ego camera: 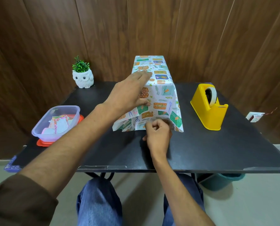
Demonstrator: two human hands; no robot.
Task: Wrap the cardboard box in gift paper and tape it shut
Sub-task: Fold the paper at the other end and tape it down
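Clear tub (43, 128) holds paper scraps (59, 124); hands on gift paper (162, 95)

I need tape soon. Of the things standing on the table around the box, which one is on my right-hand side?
The yellow tape dispenser, alone to the right of the wrapped box. The owl plant pot and the plastic container both sit on the left.

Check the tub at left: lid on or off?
Off. The tub is open-topped, paper scraps visible inside; it sits on its red lid.
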